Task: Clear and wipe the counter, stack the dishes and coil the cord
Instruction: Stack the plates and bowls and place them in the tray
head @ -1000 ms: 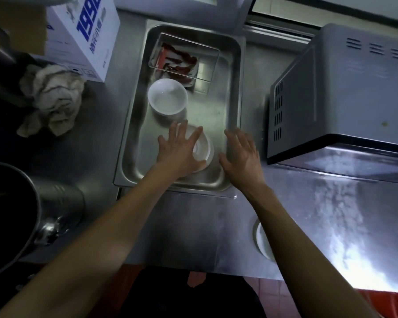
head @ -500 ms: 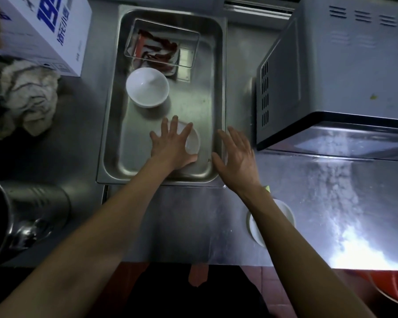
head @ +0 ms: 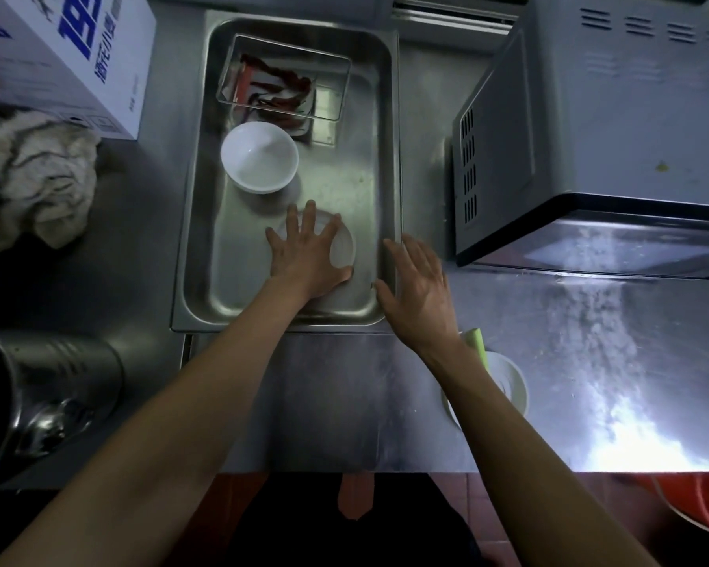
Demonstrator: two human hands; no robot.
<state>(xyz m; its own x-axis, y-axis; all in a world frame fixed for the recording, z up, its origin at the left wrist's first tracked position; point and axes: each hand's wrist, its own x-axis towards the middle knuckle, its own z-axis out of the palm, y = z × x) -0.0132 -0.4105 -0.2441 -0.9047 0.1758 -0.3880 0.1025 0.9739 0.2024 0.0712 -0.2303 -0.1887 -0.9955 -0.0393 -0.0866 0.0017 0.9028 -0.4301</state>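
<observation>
A steel tray (head: 193,223) lies on the metal counter (head: 344,403). Inside it, my left hand (head: 306,255) lies flat with spread fingers over a small white dish (head: 342,247) near the tray's front right corner. A white bowl (head: 259,156) stands upright behind it, and a clear rectangular container (head: 285,77) with red scraps sits at the far end. My right hand (head: 418,294) is open, fingers straight, at the tray's right rim. A white saucer (head: 508,382) with a green strip (head: 479,343) sits near the counter's front edge, partly hidden by my right forearm.
A microwave (head: 598,128) stands at the right. A crumpled rag (head: 37,178) and a white box with blue print (head: 70,55) are at the left. A large steel pot (head: 37,386) sits at the front left. An orange basin (head: 696,505) is on the floor, lower right.
The view shifted so the tray sits lower and more to the left. My left hand stays flat on the small dish; the saucer by my right forearm has come into fuller view.
</observation>
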